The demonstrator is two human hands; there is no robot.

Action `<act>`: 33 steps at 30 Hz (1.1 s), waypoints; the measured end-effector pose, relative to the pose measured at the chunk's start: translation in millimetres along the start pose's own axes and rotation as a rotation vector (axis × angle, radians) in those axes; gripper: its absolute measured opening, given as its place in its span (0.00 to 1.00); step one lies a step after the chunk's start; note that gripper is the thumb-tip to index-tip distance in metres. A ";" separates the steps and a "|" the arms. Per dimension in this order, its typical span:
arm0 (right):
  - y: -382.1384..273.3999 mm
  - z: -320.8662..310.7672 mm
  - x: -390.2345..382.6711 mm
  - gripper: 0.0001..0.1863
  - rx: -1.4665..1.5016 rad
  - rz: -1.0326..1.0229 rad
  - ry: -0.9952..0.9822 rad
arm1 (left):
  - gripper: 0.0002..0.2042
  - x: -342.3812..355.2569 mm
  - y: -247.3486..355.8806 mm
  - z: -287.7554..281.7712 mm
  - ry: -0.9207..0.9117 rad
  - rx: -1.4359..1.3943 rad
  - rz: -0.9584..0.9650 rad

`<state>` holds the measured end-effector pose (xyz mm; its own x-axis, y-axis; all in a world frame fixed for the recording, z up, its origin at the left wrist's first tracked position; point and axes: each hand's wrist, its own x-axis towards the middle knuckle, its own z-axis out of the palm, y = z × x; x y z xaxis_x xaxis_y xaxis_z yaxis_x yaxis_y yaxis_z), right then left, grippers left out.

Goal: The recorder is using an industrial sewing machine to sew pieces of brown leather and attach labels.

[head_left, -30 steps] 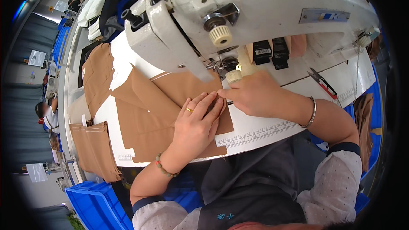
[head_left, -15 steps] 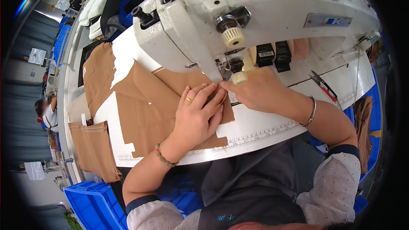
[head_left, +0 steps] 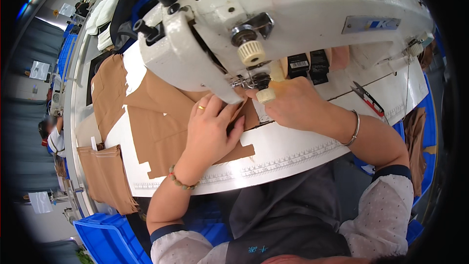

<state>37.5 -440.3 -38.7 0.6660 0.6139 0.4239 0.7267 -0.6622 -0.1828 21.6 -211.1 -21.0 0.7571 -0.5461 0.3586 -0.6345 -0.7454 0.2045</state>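
Note:
Brown fabric [head_left: 161, 139] lies in layers on the white sewing table, its right end under the head of a white sewing machine [head_left: 312, 10]. My left hand [head_left: 207, 129], with a ring and a beaded bracelet, holds a raised fold of the fabric between thumb and fingers beside the needle area. The machine's head cover partly hides those fingertips. On the other side, my right hand [head_left: 298, 103] is curled, its index fingertip at the fabric edge by the presser foot. A cream knob covers part of that hand, and its other fingertips are hidden.
Red-and-black thread snips [head_left: 369, 100] lie right of my right hand. Black labels [head_left: 309, 66] rest behind it. More brown pieces [head_left: 106, 176] hang over the table's left edge. Blue bins [head_left: 110, 232] stand below. A person [head_left: 54, 134] is at the far left.
My left hand has shifted left and its thumb has spread from the fingers, with a fold raised there. The fabric has slid slightly left. The right hand has stayed almost in place.

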 end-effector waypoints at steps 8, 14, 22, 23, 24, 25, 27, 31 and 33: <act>3.9 5.3 0.7 0.16 0.109 -0.090 -0.013 | 0.15 -15.8 -3.6 -11.3 0.010 0.091 0.367; 3.2 -1.1 -1.7 0.03 0.183 -0.085 -0.036 | 0.14 -17.2 -5.1 -7.0 0.026 0.145 0.422; 6.1 -1.9 -1.3 0.14 0.181 -0.130 -0.090 | 0.14 -16.5 -1.3 -5.0 0.043 0.164 0.422; 6.5 -2.1 -2.1 0.13 0.202 -0.155 -0.098 | 0.14 -16.2 -0.8 -5.6 0.042 0.165 0.421; 7.0 -2.5 -2.6 0.13 0.223 -0.180 -0.105 | 0.14 -15.5 0.2 -6.5 0.028 0.137 0.404; 7.4 -3.1 -2.9 0.13 0.224 -0.180 -0.105 | 0.14 -15.0 0.8 -6.9 0.013 0.110 0.386; 8.3 -4.9 -2.5 0.12 0.211 -0.201 -0.167 | 0.15 -14.1 0.3 -4.5 0.005 0.055 0.369; 9.8 -7.9 -3.6 0.13 0.212 -0.255 -0.168 | 0.17 -18.6 -1.4 -4.0 -0.055 -0.076 0.309; 8.0 -8.2 -4.3 0.13 0.171 -0.267 -0.215 | 0.17 -19.6 -5.5 -4.2 -0.047 -0.067 0.335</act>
<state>39.1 -451.8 -34.7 0.4566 0.8429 0.2846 0.8848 -0.3968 -0.2443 9.6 -194.7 -25.3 0.5105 -0.7742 0.3743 -0.8566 -0.4958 0.1429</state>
